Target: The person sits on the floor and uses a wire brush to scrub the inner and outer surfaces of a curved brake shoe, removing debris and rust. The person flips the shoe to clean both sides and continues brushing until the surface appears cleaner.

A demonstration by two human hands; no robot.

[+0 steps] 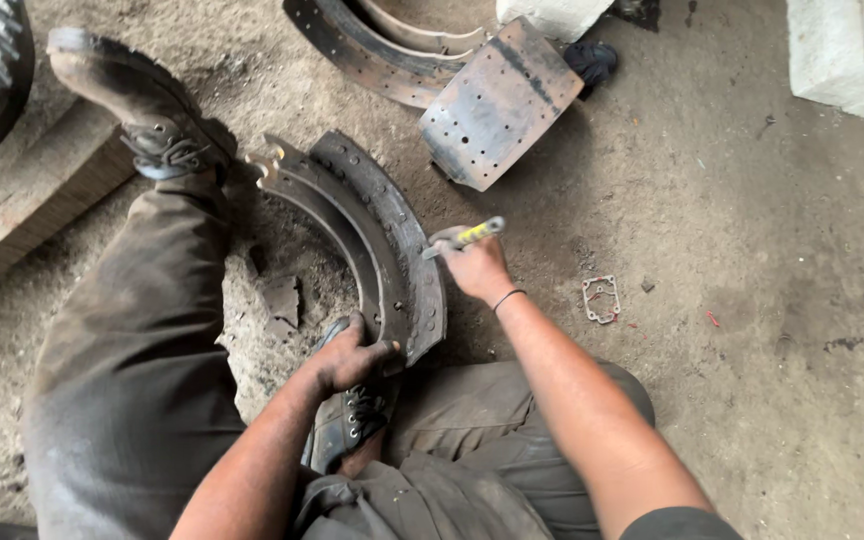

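- Head view: the dark, curved steel brake shoe (377,235) stood on edge on the dirt floor (752,300) between my legs. It looked heavy, stiff and greasy.
- My left hand (352,355) clamped its lower end, the steadiest hold.
- My right hand (474,265) was closed around a yellow-handled tool (467,236) at its outer rim.

Soft, even daylight falls on the floor (752,300) before me, moderately bright, without glare. Shadows are faint: a dim one lies under the curved brake shoe (382,240) and beside my legs. The picture is mostly sharp; my forearms at the bottom edge look stretched and slightly soft from the wide lens.
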